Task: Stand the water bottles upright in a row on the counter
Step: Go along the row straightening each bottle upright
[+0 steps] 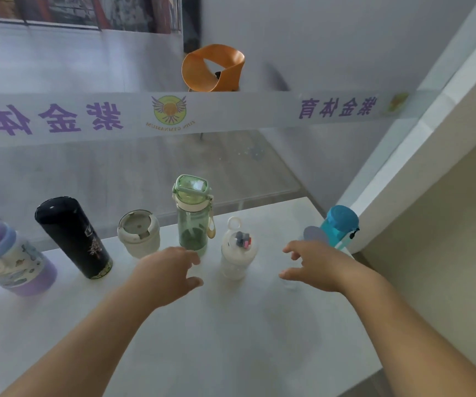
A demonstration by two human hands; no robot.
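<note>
Several bottles stand upright in a row along the back of the white counter (216, 325): a purple patterned bottle (13, 259) at far left, a black tumbler (73, 237), a short white cup (139, 233), a green transparent bottle (192, 216), a small white bottle (238, 250) with a ring lid, and a blue-capped bottle (339, 226) at far right. My left hand (170, 272) hovers open in front of the green bottle. My right hand (314, 263) is open too, fingers spread, between the small white bottle and the blue-capped one, partly hiding the latter's body.
A glass pane with a printed banner (173, 113) rises directly behind the row. An orange chair (213, 68) sits beyond the glass. A white wall or pillar (431, 167) bounds the counter on the right. The counter's front edge (368, 371) runs at lower right.
</note>
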